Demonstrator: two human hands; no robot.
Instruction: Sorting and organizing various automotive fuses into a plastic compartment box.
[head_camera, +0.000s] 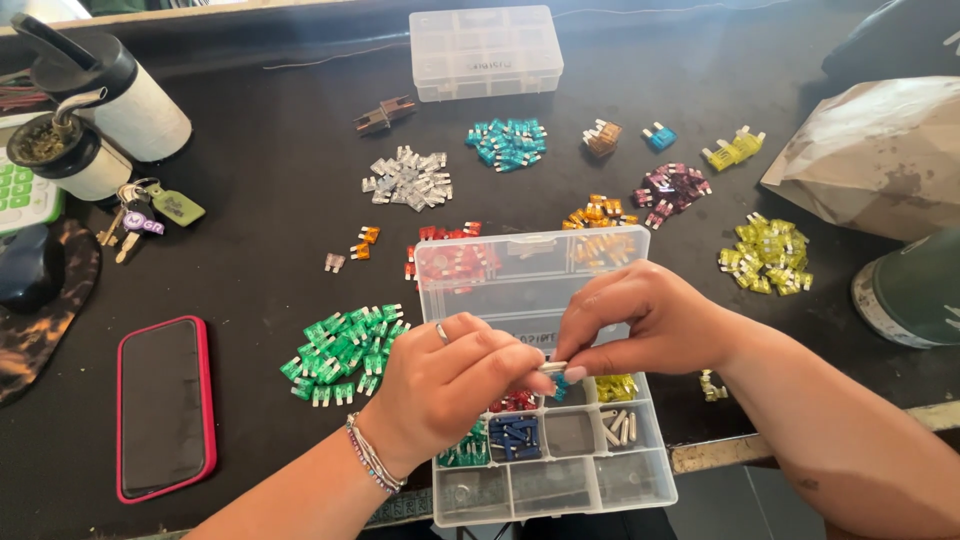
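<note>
Two hands met over the clear organizer box (640, 480): your left hand (440, 390) and right hand (650, 325) both pinched one small fuse (556, 368) above the compartments. Sorting seemed underway; next you needed its matching compartment. Green fuses (340, 355) lay on the desk (260, 260).

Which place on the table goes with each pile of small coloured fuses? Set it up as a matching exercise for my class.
Piles:
1. green pile
2. yellow pile
3. teal pile
4. clear pile

Places:
A. below the closed clear box
B. beside the red-cased phone
C. near the brown paper bag
D. right of the keys

Pairs: 1-B, 2-C, 3-A, 4-D
</note>
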